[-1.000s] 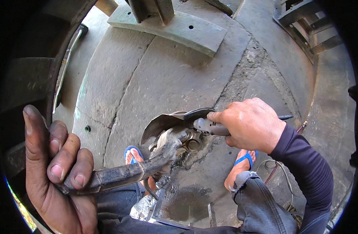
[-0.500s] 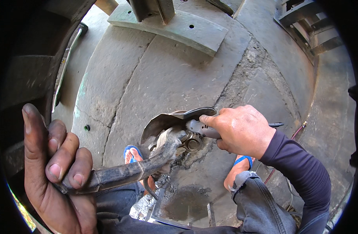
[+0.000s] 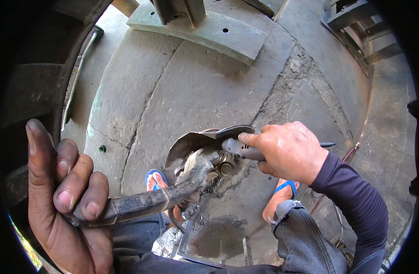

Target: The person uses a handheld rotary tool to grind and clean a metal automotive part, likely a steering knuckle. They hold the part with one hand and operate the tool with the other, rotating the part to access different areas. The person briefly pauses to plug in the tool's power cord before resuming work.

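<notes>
My left hand [image 3: 68, 201] is closed around the end of a dark, curved metal arm [image 3: 141, 203], its index finger pointing up. This arm runs to a metal wheel-hub-like assembly [image 3: 225, 169] with round fittings, low between my feet. A bent, thin metal shield [image 3: 184, 148] curves over its far side. My right hand [image 3: 289, 150] grips a grey handheld power tool [image 3: 241, 149], thumb side toward the assembly. The tool's head sits close to the fittings under the shield; whether it touches them cannot be told. Its dark cord end [image 3: 327, 144] sticks out past my hand.
A thick steel plate with an upright post [image 3: 205, 36] stands ahead on the cracked concrete floor [image 3: 159, 96]. Steel framing [image 3: 355, 32] is at the far right. A small green cap [image 3: 102, 149] lies left. Thin cables [image 3: 351, 153] run along the right side, by my sandalled foot [image 3: 278, 201].
My right hand and the power tool have shifted slightly to the right. The left hand and the metal arm hold nearly the same place.
</notes>
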The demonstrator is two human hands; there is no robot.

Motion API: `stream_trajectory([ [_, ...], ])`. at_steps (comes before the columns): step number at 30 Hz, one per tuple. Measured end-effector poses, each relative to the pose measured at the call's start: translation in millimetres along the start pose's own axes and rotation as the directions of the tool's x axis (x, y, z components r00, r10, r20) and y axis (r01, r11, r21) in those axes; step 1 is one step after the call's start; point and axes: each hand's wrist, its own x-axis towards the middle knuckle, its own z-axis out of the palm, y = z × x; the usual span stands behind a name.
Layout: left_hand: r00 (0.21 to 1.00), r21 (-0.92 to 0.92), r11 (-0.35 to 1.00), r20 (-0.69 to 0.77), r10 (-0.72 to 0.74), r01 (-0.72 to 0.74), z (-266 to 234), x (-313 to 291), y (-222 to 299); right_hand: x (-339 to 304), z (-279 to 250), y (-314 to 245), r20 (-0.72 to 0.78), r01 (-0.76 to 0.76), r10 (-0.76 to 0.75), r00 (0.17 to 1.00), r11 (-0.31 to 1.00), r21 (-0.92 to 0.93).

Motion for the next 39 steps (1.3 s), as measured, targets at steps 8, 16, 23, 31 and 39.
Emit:
stream_trajectory([
  [8,1.000,0.015,1.000,0.012,0.003,-0.004,-3.3,0.7,-0.3,-3.8,-0.1,3.3,-0.032,-0.007,0.006,0.999,1.000,-0.027],
  [16,1.000,0.009,1.000,-0.003,-0.009,0.009,-3.0,-0.5,-0.2,-6.4,0.9,5.0,-0.019,0.012,-0.011,1.000,0.999,0.037],
  [23,1.000,-0.007,1.000,-0.001,-0.017,0.017,-3.2,1.6,0.1,-7.6,0.3,5.5,0.009,0.002,-0.002,1.000,0.999,0.038],
  [31,1.000,-0.037,0.999,0.003,-0.019,0.019,-1.8,2.1,0.4,-5.8,-0.3,5.5,-0.022,-0.008,0.009,1.000,1.000,0.024],
  [39,0.999,-0.042,0.999,0.041,-0.025,0.027,-4.7,4.0,0.7,-8.9,3.1,6.6,-0.007,-0.013,0.013,1.000,1.000,0.026],
])
